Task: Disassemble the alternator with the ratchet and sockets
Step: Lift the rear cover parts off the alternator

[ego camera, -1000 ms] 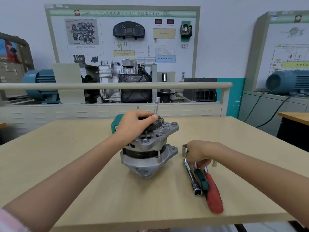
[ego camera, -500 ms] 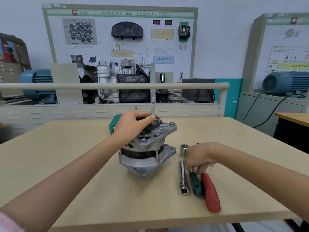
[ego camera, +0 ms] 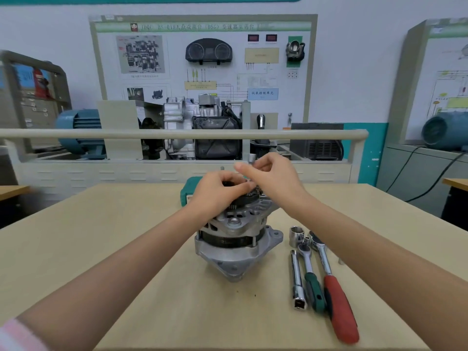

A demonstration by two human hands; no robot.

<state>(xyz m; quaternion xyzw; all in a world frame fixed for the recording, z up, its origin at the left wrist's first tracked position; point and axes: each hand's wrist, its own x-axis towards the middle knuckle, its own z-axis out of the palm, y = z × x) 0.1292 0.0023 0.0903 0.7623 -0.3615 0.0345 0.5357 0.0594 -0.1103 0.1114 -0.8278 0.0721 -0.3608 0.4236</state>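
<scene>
Where the pale wood-grain table meets the left side of the room, a grey cabinet stands against the white wall, with a blue electric motor just beside it behind a long beige rail. Behind that rail, toward the middle, a cutaway gearbox sits under a training board carrying a printed diagram, an instrument cluster and wiring lines. At the middle of the table the alternator stands upright, and a green case shows just behind it toward the far edge. The left hand rests on the alternator's top, fingers curled over the black rear cover. The right hand hovers close above, its fingers pinching a small bright socket extension that stands up from the alternator's top. Toward the table's right edge, near the alternator, lie a loose socket, an extension bar, a green-handled ratchet and a red-handled ratchet, side by side and pointing at the near edge. At the far right, a second board rises above another blue motor, with black cables trailing down by a teal wall panel.
</scene>
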